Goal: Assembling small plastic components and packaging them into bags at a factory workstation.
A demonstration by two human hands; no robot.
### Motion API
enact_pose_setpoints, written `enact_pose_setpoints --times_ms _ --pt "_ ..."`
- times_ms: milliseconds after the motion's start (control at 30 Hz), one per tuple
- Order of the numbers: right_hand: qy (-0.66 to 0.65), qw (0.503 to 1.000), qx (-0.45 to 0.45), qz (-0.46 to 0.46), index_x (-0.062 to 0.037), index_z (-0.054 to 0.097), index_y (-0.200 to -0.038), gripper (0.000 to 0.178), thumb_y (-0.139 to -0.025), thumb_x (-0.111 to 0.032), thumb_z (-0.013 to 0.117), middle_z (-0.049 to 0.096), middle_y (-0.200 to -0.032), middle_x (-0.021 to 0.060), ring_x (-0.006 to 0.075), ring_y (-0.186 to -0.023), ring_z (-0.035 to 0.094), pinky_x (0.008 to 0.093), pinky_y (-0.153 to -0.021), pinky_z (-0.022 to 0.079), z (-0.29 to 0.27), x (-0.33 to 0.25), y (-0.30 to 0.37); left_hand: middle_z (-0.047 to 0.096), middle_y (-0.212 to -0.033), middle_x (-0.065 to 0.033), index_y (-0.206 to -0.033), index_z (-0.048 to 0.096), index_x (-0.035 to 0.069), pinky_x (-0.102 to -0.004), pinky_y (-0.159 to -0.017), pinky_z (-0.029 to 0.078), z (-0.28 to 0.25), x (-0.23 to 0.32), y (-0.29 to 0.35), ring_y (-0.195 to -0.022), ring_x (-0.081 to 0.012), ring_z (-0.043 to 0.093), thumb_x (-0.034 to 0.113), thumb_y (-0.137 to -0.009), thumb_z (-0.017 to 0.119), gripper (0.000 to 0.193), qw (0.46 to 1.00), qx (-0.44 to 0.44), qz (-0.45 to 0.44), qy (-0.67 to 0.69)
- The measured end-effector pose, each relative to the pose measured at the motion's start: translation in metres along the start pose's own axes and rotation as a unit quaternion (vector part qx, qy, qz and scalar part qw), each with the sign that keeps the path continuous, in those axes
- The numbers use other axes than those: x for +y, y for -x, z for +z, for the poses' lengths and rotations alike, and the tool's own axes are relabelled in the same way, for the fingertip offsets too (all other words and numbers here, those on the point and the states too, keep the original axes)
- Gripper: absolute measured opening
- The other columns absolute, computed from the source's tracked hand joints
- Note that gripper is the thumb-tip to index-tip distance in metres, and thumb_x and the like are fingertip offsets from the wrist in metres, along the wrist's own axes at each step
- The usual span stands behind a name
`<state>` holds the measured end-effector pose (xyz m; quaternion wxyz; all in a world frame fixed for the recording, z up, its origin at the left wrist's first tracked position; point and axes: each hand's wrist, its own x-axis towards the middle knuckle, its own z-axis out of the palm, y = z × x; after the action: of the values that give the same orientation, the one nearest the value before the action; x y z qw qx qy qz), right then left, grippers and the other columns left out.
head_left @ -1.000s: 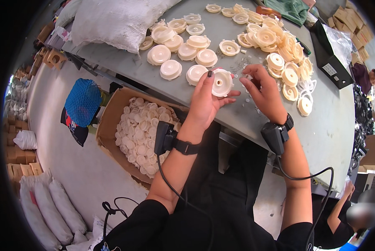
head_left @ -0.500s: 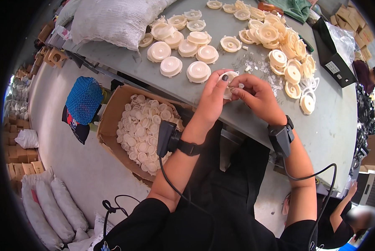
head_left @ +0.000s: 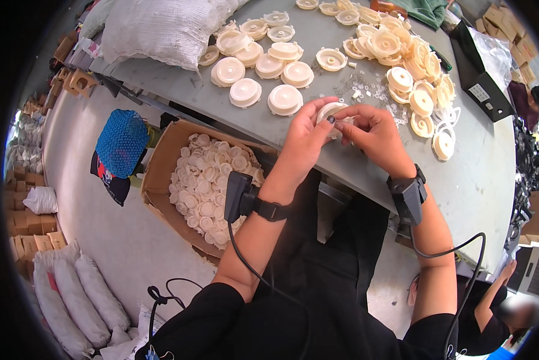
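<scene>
Above the near edge of the grey table (head_left: 365, 162), my left hand (head_left: 305, 135) is closed round a white round plastic part (head_left: 330, 110), with the thumb over its near side. My right hand (head_left: 374, 135) pinches at the right side of the same part. Whether a smaller piece sits between those fingertips is hidden. Just beyond my hands lie scattered small white pieces (head_left: 370, 91) and tiny clear or metallic bits. Several cream round plastic parts (head_left: 285, 99) stand in a group to the left, and a larger heap of similar parts (head_left: 422, 66) lies to the right.
A cardboard box (head_left: 161, 153) full of small white caps (head_left: 206, 186) stands on the floor left of my legs. A white woven sack (head_left: 155, 33) rests on the table's far left. A black tray (head_left: 479, 78) sits at the right edge. Another person's arm (head_left: 491, 297) shows at lower right.
The round part has tilted in my left hand, and the left thumb has moved toward its near right side, close to the right fingertips. The things on the table stay put.
</scene>
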<state>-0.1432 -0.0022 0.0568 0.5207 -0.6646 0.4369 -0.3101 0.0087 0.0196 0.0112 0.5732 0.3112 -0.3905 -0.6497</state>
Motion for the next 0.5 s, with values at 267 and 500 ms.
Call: enact_pose_setpoints --times_ms 267,500 --pt "0.007 1.0 0.015 0.02 -0.0017 0.06 -0.094 0.014 -0.081 -0.009 0.061 0.061 -0.065 0.0021 0.0054 -0.06 0.056 0.0192 -0.05 0.039 -0.002 -0.004 0.002 0.055 -0.109 -0.0098 -0.122 0.041 0.0 -0.0308 -0.083 0.049 0.003 0.001 0.0 -0.097 -0.016 0.057 0.004 -0.088 0.048 0.035 1.0 0.012 0.007 0.02" --pt "0.062 0.995 0.059 -0.048 -0.0012 0.06 -0.086 0.013 -0.08 -0.011 0.065 0.055 -0.058 -0.0004 0.0049 -0.056 0.053 0.0191 -0.048 0.037 0.0 -0.003 0.005 0.055 -0.111 -0.0093 -0.123 0.04 0.0 -0.0271 -0.081 0.05 0.01 -0.002 0.001 -0.098 -0.0139 0.056 0.004 -0.088 0.05 0.037 0.995 0.088 0.036 -0.007"
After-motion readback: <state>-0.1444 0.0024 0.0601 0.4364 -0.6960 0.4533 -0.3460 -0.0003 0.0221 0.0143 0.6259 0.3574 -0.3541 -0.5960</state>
